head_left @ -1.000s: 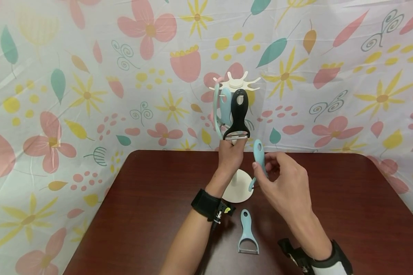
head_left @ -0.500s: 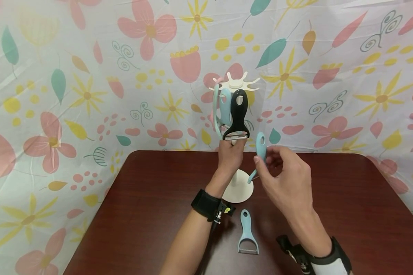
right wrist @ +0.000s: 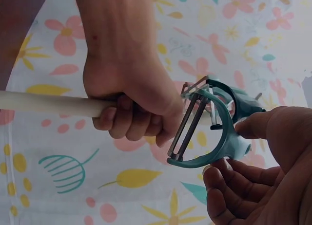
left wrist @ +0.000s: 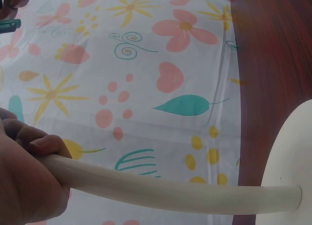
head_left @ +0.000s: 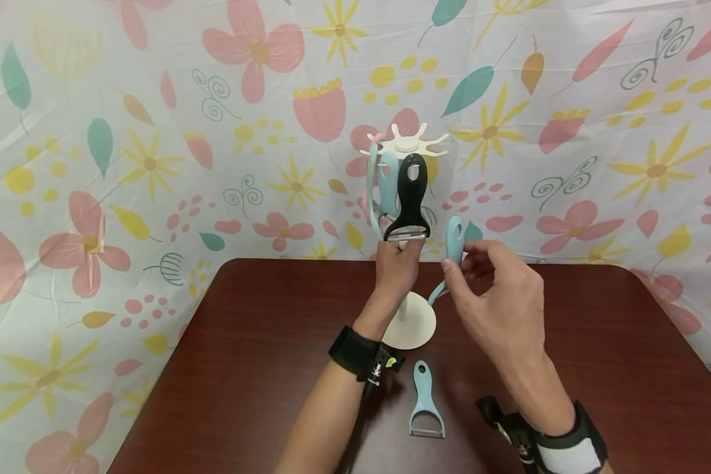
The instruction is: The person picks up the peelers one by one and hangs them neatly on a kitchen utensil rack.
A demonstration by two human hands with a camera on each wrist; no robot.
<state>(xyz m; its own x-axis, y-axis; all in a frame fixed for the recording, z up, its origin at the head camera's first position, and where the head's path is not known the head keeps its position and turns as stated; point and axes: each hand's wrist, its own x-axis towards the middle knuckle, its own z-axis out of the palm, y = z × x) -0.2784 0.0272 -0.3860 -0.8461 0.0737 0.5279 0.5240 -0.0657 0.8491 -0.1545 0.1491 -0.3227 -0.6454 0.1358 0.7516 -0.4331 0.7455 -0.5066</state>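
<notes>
My left hand (head_left: 395,270) grips the curved pole (left wrist: 161,188) of a white hanging stand, just under the hung tools. My right hand (head_left: 503,303) pinches a light blue peeler (head_left: 454,240) by its handle, with the holed end up and the blade end low. In the right wrist view its blade (right wrist: 187,130) faces the left hand. Up on the stand's hooked top (head_left: 409,143) hang a black peeler (head_left: 413,191), a light blue peeler (head_left: 388,187) and a mint-coloured tool (head_left: 372,191), with something pink partly hidden behind.
Another light blue peeler (head_left: 424,398) lies on the dark wooden table (head_left: 225,368), in front of the stand's round white base (head_left: 411,329). Behind the table's far edge hangs a flower-patterned cloth (head_left: 172,145).
My right hand has risen with the light blue peeler and moved slightly right. The left hand stays on the pole, and the hung tools keep their places.
</notes>
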